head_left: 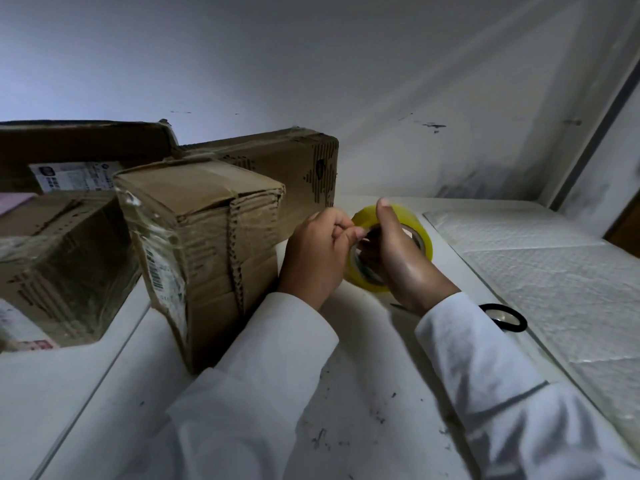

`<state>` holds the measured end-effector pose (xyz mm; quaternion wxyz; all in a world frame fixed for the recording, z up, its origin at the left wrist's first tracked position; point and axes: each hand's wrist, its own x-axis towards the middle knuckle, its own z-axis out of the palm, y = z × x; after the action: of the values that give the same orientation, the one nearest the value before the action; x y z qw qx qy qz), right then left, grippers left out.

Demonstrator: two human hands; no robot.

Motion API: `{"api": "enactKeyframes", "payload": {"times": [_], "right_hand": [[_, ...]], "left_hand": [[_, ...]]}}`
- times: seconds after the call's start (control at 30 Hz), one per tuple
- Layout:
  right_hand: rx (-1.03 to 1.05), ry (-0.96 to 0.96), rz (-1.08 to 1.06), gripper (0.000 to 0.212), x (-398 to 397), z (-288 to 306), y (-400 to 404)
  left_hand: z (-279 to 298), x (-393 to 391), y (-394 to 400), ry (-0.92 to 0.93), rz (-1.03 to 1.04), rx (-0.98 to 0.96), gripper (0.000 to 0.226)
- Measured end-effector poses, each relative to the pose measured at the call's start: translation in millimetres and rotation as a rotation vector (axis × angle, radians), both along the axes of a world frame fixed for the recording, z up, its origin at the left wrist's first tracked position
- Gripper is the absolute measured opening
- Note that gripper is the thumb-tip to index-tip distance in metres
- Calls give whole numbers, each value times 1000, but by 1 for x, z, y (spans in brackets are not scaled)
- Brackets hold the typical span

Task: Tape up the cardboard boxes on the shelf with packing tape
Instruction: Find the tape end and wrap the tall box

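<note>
**Risk: tape end lost or torn before first strip**

Right hand [398, 258] grips the yellow tape roll [424, 233], thumb over its rim. Left hand [318, 251] has fingers curled, pinching at the roll's edge (probably picking at the free end, which is too small to see). Nearest cardboard box [207, 244] stands on the shelf [363, 393], just beside the hands. Scissors [505, 318] lie right of the sleeve.

Likely failures: tape splitting lengthwise if peeled unevenly; strip folding onto itself.
</note>
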<state>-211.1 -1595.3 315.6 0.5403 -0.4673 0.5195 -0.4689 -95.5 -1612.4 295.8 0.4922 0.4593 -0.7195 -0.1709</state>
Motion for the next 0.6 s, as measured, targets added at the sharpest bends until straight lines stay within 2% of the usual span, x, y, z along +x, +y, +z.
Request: {"api": "enactKeyframes", "payload": {"times": [0.07,0.17,0.23,0.3,0.4,0.6], "right_hand": [[3,-23,-3,58,2,-2,-3],[34,-103,3,65,2,-3,-8],[36,-220,6,62,2,-4,-9],[20,-280,-10,57,3,-4,-9],[-15,-201,-42,57,2,-5,-9],[-66,-180,-81,53,5,-6,-13]], "left_hand": [[-2,-2,1,-20,-16,0,14],[-2,-6,4,0,-23,-102,17],[-1,-8,5,55,-13,-153,8],[0,-8,5,59,-10,-155,19],[-2,-7,5,11,-16,-127,35],[0,-5,2,160,61,-47,19]]}}
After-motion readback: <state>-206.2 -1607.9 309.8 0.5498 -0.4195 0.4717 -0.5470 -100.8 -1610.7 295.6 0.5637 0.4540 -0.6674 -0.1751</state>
